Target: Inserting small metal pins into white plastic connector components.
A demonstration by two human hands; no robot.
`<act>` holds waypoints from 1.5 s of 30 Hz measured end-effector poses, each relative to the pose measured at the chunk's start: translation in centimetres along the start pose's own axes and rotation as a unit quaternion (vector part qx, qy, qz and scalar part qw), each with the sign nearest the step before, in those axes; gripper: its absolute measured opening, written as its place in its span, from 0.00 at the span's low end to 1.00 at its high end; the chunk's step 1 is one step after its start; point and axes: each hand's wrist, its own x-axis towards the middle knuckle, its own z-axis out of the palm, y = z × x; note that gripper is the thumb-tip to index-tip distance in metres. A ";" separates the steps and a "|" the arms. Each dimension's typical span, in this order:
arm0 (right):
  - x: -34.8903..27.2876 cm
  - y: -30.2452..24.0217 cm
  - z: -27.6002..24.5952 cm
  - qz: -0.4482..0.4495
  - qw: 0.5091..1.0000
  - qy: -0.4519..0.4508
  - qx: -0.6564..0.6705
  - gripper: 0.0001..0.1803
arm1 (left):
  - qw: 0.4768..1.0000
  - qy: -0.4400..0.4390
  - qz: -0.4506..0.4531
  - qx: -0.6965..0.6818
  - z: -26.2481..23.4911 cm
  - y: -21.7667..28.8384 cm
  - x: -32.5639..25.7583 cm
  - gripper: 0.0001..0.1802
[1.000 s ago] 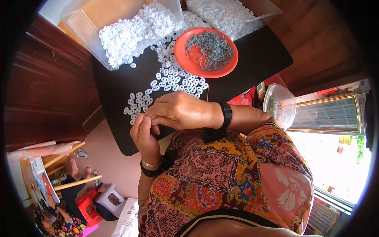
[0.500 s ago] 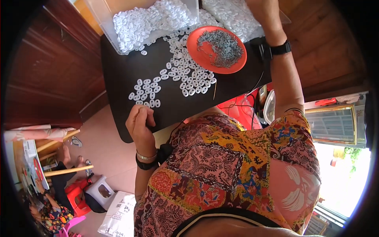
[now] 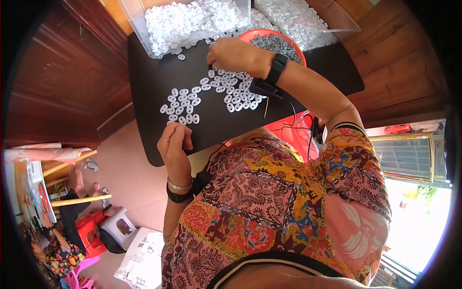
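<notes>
Small white oval pieces with two holes (image 3: 182, 103) lie in a loose group on the dark table. At the table's near left edge, just below that group, my left hand (image 3: 175, 144) rests with its fingers curled together; what they hold, if anything, is hidden. My right hand (image 3: 238, 55) reaches across the table over a second spread of white pieces (image 3: 234, 89). Its fingers are bent together, fingertips down at the pieces, and the grip is hidden. My right forearm partly covers the orange-red plate (image 3: 247, 35) of small grey metal pins (image 3: 274, 44).
A clear plastic bin of white pieces (image 3: 185, 24) stands at the back left. More pieces fill a clear bag (image 3: 298, 24) at the back right. A thin stick (image 3: 266, 108) lies near the front edge. On the left, another person (image 3: 60, 250) sits by stools (image 3: 121, 229).
My right hand has swung from beyond the plate at the back right, leftward and nearer, onto the white pieces. My left hand has stayed about where it was.
</notes>
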 end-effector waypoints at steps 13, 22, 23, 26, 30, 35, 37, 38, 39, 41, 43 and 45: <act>0.3 0.2 1.1 -0.048 0.998 0.045 -0.019 0.04 | 1.000 -0.015 -0.017 -0.013 -0.7 -1.1 0.5 0.12; 0.2 -0.3 -0.1 0.025 0.999 0.000 0.046 0.04 | 0.999 -0.025 -0.016 -0.020 -0.7 -1.1 0.6 0.11; -0.2 -0.5 -0.2 0.023 0.996 0.027 0.078 0.05 | 0.999 -0.024 -0.018 -0.022 -0.6 -1.1 0.5 0.11; -1.3 -2.5 -1.2 0.009 0.981 0.062 0.184 0.08 | 0.999 -0.033 -0.005 -0.010 -0.4 -0.9 0.6 0.10; -3.7 -8.0 -3.0 -0.014 0.928 0.025 0.371 0.07 | 0.998 -0.052 0.013 0.033 0.5 -0.4 0.8 0.09; -5.2 -11.0 -1.2 -0.030 0.924 0.083 0.371 0.07 | 0.994 -0.100 0.022 0.030 0.9 -1.1 0.4 0.09; -5.5 -11.2 -0.6 -0.053 0.926 0.153 0.341 0.06 | 0.994 -0.107 0.018 0.027 1.0 -1.1 0.4 0.09; -5.7 -11.3 -0.6 -0.053 0.926 0.153 0.341 0.06 | 0.993 -0.111 0.019 0.022 1.0 -1.0 0.2 0.10; -5.8 -11.5 -0.6 -0.049 0.926 0.159 0.340 0.06 | 0.993 -0.116 0.020 0.016 1.0 -1.0 0.2 0.10; -5.9 -11.5 -0.8 -0.045 0.926 0.164 0.338 0.05 | 0.993 -0.114 0.023 0.003 0.9 -1.1 0.2 0.10; -5.9 -11.6 -1.1 -0.057 0.911 0.169 0.373 0.05 | 0.993 -0.112 0.027 -0.011 0.9 -1.1 0.1 0.11; -5.7 -11.2 -1.6 -0.061 0.910 0.151 0.380 0.04 | 0.995 -0.094 0.020 -0.037 0.9 -1.1 0.1 0.11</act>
